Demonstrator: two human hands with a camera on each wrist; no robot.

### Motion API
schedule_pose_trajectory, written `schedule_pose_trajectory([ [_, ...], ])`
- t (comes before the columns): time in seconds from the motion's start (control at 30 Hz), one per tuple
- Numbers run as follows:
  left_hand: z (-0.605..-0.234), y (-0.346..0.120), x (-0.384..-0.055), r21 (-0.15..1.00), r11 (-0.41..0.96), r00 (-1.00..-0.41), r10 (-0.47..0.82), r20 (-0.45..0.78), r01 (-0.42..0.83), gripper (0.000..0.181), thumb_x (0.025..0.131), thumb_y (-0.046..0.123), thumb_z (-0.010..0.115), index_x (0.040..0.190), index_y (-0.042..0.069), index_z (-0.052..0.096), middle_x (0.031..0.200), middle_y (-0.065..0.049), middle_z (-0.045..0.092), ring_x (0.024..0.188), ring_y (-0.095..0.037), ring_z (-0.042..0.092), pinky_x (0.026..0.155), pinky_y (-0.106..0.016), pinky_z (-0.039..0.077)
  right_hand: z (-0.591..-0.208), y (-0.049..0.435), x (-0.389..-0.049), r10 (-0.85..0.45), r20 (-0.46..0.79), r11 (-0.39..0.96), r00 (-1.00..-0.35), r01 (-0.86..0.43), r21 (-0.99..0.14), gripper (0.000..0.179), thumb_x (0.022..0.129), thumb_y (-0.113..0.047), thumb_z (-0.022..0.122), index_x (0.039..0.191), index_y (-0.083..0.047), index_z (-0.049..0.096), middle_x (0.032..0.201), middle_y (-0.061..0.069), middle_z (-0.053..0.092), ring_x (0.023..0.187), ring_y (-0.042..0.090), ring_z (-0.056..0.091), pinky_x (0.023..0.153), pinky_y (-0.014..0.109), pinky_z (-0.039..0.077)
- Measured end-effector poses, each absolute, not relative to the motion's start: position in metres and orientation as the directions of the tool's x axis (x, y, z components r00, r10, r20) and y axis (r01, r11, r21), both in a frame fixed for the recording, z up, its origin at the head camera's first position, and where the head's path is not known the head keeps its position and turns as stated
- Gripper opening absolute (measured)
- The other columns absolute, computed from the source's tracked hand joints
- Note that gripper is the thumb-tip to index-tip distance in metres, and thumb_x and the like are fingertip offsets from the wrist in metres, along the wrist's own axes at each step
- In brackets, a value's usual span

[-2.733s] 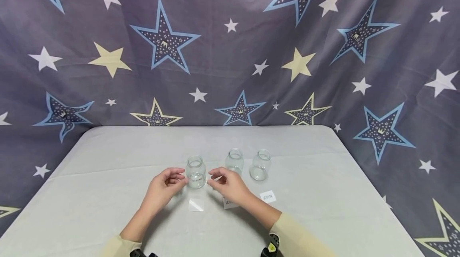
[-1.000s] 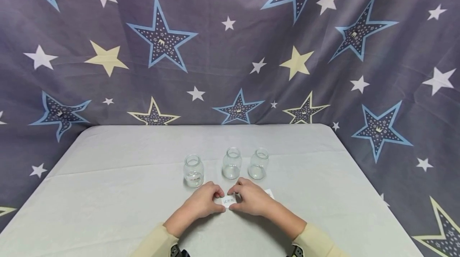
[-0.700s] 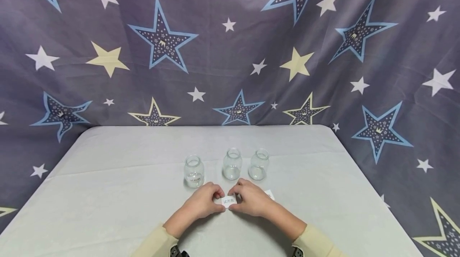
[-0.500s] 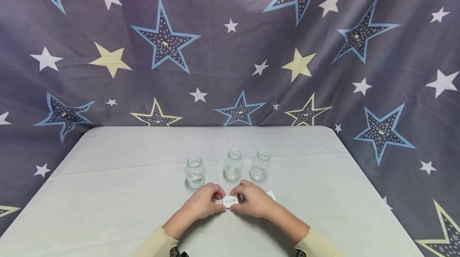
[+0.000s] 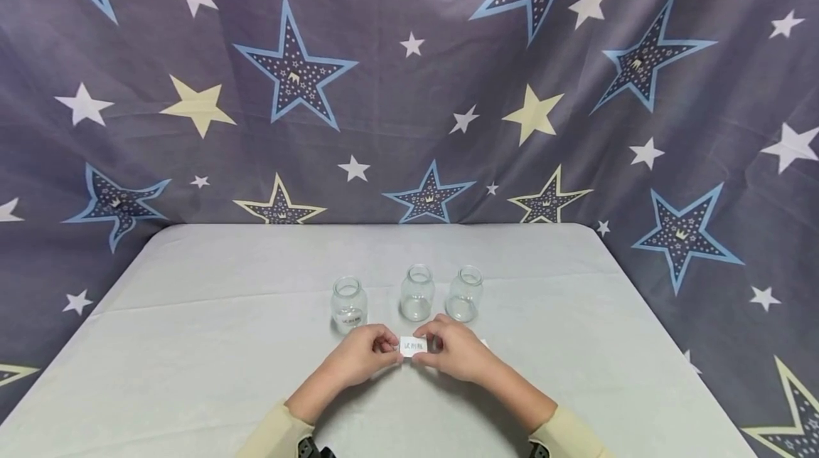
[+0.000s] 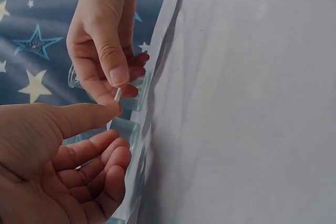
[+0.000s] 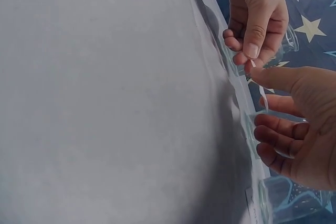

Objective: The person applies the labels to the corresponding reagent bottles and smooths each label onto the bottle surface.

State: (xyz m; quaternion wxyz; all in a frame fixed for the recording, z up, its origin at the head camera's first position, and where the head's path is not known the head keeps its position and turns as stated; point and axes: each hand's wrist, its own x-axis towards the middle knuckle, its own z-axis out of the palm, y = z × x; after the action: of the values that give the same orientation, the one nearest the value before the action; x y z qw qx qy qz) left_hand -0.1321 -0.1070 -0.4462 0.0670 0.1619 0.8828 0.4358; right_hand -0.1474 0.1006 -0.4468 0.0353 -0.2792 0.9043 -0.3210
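A small white rectangular paper-like label with dark characters [image 5: 413, 346] is now sitting farther forward than a moment ago and apparently lifting, suggesting that carrying is under way. The left hand [image 5: 361, 356] and right hand [image 5: 457, 350] are pinching its opposite side edges, thumbs and index fingers closing on it, other fingers curling loosely. A round clear-glass middle jar [image 5: 417, 294] is standing just beyond. A matching right jar [image 5: 465, 294] is standing close beside that; a matching left jar [image 5: 349, 305], showing similar characters, is leaving a wider gap. Behind them, the pale cloth-covered worktop [image 5: 256, 259] is offering open room to its far edge.
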Motion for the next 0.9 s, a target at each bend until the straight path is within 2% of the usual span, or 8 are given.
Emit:
schedule_pose_trajectory([
  [0.23, -0.444, -0.1071, -0.1304, 0.811, 0.546, -0.936, 0.352, 0.004, 0.209, 0.007, 0.08, 0.011, 0.069, 0.083, 0.005, 0.066, 0.07, 0.001, 0.061, 0.059, -0.005, 0.051, 0.052, -0.018, 0.044, -0.4471, 0.1027, -0.1472, -0.524, 0.131, 0.626, -0.841, -0.486, -0.61, 0.033, 0.077, -0.027, 0.075, 0.103, -0.009, 0.066, 0.086, 0.001, 0.059, 0.069, 0.012, 0.053, 0.059, 0.017, 0.04],
  [0.9, -0.4463, -0.1058, -0.1317, 0.863, 0.472, -0.922, 0.386, -0.02, 0.179, 0.01, 0.083, 0.012, 0.064, 0.085, 0.003, 0.066, 0.07, 0.001, 0.06, 0.055, -0.005, 0.05, 0.05, -0.019, 0.044, -0.447, 0.1045, -0.147, -0.524, 0.151, 0.62, -0.838, -0.496, -0.608, 0.03, 0.077, -0.027, 0.076, 0.101, -0.01, 0.067, 0.086, 0.002, 0.059, 0.067, 0.011, 0.054, 0.058, 0.016, 0.04],
])
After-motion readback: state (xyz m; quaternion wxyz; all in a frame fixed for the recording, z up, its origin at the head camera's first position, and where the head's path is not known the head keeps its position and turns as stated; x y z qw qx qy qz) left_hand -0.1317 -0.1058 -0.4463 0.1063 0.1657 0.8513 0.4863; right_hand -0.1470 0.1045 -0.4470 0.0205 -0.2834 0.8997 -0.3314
